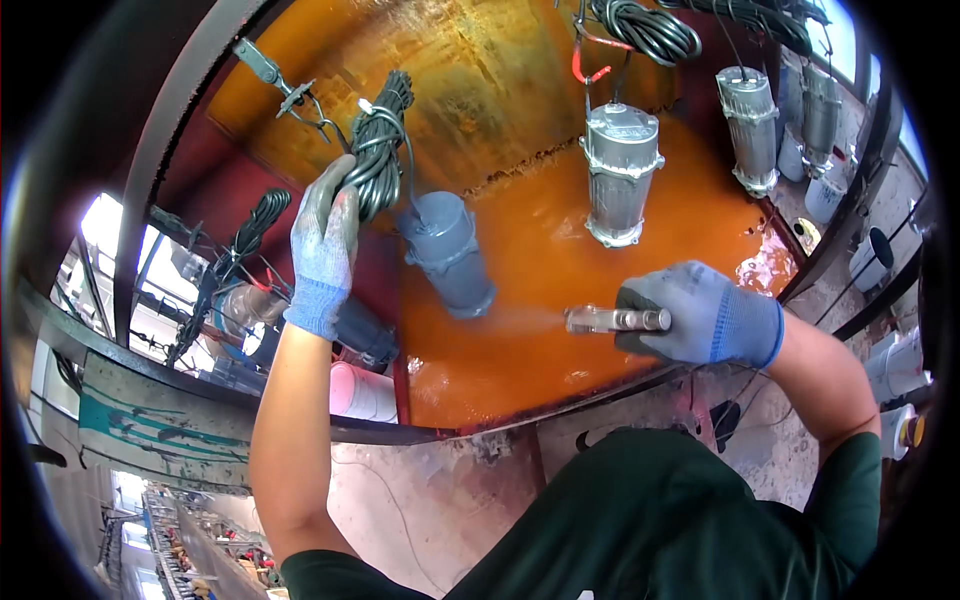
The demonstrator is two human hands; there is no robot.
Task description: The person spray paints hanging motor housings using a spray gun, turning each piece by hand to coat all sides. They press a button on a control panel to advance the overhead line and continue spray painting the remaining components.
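1. Left hand (pixel 325 235): a knitted blue glove with grey, stained fingers, raised against a bundled black cable (pixel 378 150). The fingers touch the bundle; whether they close round it cannot be told.

2. Right hand (pixel 705 315): a similar glove, clamped on a spray gun (pixel 600 319) of shiny metal. The fingers cover the gun's rear, so its handle is hidden.

3. Blue-grey cylinder (pixel 445 255): smooth and matt, with a flanged collar, hanging tilted below the bundle, between the two hands and apart from both. A pale mist (pixel 525 318) lies between the nozzle and its lower end; the mist blurs that edge.

4. Orange basin (pixel 520 385): a glossy, wet surface, with white foam at the right. Behind it rises a streaked ochre panel (pixel 440 60), cut off above.

5. Bare-metal cylinders, three distinct: one (pixel 622 175) hangs nearly upright over the basin; two (pixel 748 130) (pixel 820 115) hang at the right. Their casings are silvery, with flanges and small lugs.

6. Further cable bundles, two plainly separate: one (pixel 650 30) at the top, one (pixel 262 220) at the left. More black cable at the upper right is too tangled to count.

7. Red hook (pixel 588 68): one, curved, above the central cylinder.

8. Pink-and-white bucket (pixel 362 390): one, partly hidden by the dark frame (pixel 150 170). Dark cylinders beside it overlap; their number is unclear.
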